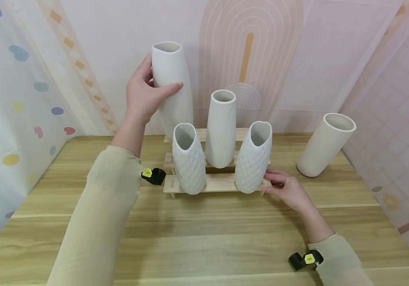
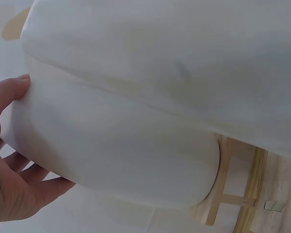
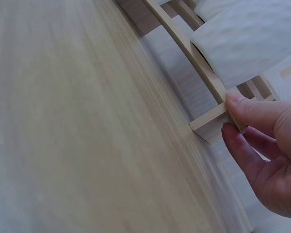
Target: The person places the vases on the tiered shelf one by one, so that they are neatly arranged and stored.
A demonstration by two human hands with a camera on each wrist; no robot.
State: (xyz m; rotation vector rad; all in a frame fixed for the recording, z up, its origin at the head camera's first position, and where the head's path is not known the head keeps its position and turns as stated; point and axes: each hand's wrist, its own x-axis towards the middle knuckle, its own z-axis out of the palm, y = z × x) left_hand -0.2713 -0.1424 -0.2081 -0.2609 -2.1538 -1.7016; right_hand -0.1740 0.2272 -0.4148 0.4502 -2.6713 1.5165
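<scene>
My left hand grips a tall smooth white vase near its top, thumb across the front. In the left wrist view the base of this vase is at the top step of a wooden tiered stand; I cannot tell if its weight rests there. With thumb and fingers, my right hand pinches the right end of the stand's lowest step, plain in the right wrist view. Two dimpled white vases, one left and one right, stand on that step. Behind them, a ribbed vase stands on the middle step.
A ribbed cream vase stands on the wood-grain table, right of the stand. Patterned cloth hangs behind the table and along both sides. Each wrist carries a small black camera.
</scene>
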